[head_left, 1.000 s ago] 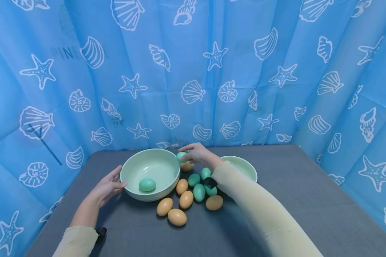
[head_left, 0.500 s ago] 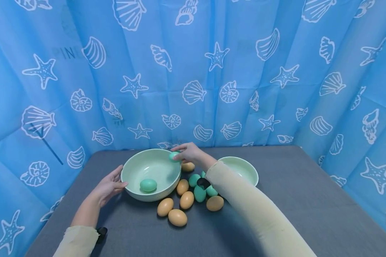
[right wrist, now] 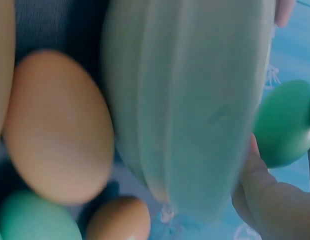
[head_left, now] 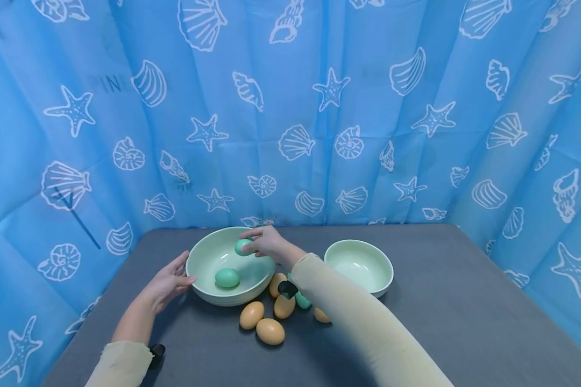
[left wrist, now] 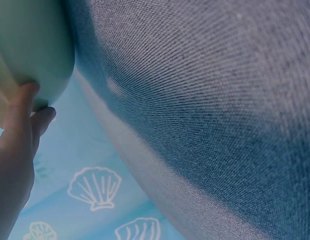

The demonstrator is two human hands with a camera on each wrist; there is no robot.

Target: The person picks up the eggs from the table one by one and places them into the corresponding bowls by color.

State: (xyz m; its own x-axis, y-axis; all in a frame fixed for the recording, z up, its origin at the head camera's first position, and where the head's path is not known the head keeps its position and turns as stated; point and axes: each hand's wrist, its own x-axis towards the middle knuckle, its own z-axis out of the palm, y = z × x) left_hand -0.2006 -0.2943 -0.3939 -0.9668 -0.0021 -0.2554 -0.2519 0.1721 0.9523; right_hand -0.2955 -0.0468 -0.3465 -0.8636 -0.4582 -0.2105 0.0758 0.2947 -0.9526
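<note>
A large pale green bowl [head_left: 255, 286] stands on the table's left side, with a green egg [head_left: 227, 278] lying inside it. My left hand [head_left: 167, 282] holds the bowl by its left side, thumb and fingers at the outer wall and rim. Over the bowl's back right part, my right hand [head_left: 267, 244] pinches a second green egg [head_left: 243, 247] between thumb and fingers. The right wrist view has that egg beyond the bowl's wall, right by the thumb. Beside the bowl lie several brown eggs [head_left: 270, 331] and green eggs [head_left: 302, 301], partly hidden by the right forearm.
A smaller pale green bowl [head_left: 363, 264] stands to the right, behind the right sleeve [head_left: 363, 317]. A grey cloth covers the table [head_left: 445, 301]. Blue curtains [head_left: 290, 107] with white shells and starfish hang at the back and sides.
My right hand has carried the green egg leftward, from beside the large bowl's right rim to over its inside. The left hand keeps its place on the bowl; the head view has shifted slightly.
</note>
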